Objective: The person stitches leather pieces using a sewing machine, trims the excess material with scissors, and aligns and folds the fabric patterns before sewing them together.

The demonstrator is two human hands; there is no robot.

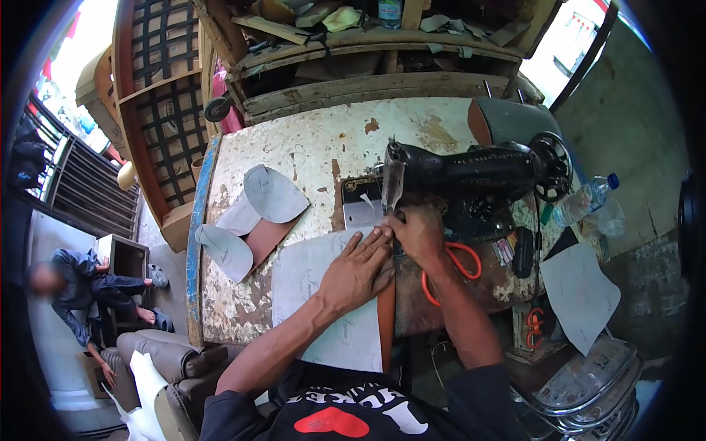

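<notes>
A black sewing machine [471, 173] stands on the worn table [331, 132]. Under its needle end lies a large pale grey sheet [316, 279] with a brown layer [386, 323] showing along its right edge. My left hand [358, 270] rests flat on the sheet, fingers spread toward the needle. Right beside the needle, my right hand [419, 231] has its fingers curled at the sheet's top edge; what they hold, if anything, is hidden. Orange-handled scissors [463, 261] lie beside my right wrist.
Cut grey and brown pieces [276, 195] lie at left. A water bottle [581, 202], a grey panel [581, 294] and a stool [588, 378] are at right. Wooden shelving [382, 92] stands behind the table. A person [73, 287] sits at far left.
</notes>
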